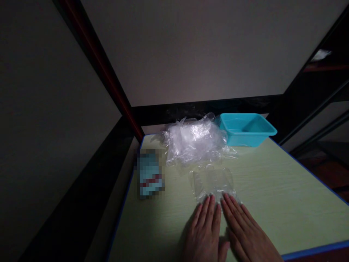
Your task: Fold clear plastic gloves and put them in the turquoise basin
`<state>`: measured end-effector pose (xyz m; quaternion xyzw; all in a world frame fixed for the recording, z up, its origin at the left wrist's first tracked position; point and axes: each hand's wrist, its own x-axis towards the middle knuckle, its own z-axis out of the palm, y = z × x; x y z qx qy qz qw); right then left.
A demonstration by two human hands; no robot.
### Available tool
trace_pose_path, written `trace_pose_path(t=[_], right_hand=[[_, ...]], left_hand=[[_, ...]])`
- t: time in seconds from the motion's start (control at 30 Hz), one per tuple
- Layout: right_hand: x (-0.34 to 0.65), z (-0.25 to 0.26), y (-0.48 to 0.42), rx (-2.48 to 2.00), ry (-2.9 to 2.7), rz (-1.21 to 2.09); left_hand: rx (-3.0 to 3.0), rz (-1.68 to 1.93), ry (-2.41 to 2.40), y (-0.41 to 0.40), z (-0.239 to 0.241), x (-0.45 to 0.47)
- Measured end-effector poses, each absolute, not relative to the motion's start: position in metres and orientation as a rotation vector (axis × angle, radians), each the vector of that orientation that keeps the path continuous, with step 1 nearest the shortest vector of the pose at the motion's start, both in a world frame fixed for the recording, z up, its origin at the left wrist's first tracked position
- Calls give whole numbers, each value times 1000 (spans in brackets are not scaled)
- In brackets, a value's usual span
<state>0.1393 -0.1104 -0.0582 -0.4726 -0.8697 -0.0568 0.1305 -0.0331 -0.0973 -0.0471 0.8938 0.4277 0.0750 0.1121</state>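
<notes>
A clear plastic bag (214, 181) lies flat on the pale table, with its near edge under my fingertips. My left hand (205, 231) rests palm down, fingers stretched out, touching the bag's near left part. Beside it, my right hand (245, 229) is also flat with straight fingers, on the near right part of the bag. Neither hand grips anything. Just beyond the bag sits a loose heap of crumpled clear plastic bags (195, 140).
A turquoise plastic basin (244, 140) stands at the back right of the table (286, 189), beside the heap. At the left edge lies a blurred, pale blue-green item (149, 174) with a red band. Panel walls (185, 54) rise behind and to the left.
</notes>
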Motion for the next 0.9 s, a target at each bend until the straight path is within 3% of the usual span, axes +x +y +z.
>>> trace_pose_path(t=[0.9], right_hand=[[175,-63,-117,-1709,-2424,-290]], left_hand=[[2619,296,1223,-104,-42,-44]])
